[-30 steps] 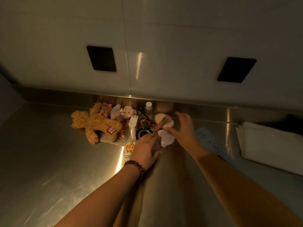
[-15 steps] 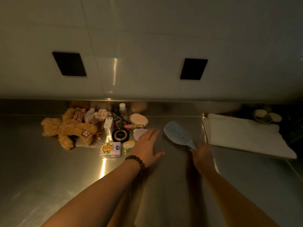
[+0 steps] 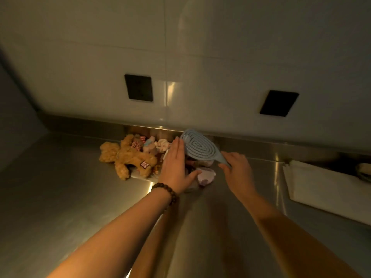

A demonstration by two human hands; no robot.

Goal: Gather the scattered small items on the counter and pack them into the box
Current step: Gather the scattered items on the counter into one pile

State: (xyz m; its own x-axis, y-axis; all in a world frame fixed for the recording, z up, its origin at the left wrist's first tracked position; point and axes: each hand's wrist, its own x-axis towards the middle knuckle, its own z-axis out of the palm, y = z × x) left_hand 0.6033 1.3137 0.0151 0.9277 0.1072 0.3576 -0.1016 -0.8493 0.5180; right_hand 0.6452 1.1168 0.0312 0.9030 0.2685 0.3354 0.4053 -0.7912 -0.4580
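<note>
A pile of small items lies against the back of the steel counter (image 3: pixel 60 197): a brown teddy bear (image 3: pixel 128 157), scrunchies (image 3: pixel 160 145), a pink round case (image 3: pixel 206 174). My right hand (image 3: pixel 236 169) grips the handle of a light blue hairbrush (image 3: pixel 198 147) and holds its head over the pile. My left hand (image 3: pixel 175 165), fingers straight, lies flat over the pile beside the brush head, its thumb by the pink case. It hides several items beneath. No box shows clearly.
A white folded cloth (image 3: pixel 321 187) lies on the counter at the right, with a dim round object (image 3: pixel 364 170) behind it. Two black wall plates (image 3: pixel 138 87) (image 3: pixel 279 102) sit on the white wall above.
My right hand has carried the blue hairbrush from the counter on the right up and over the pile. My left hand moved forward onto the items. The camera swung left.
</note>
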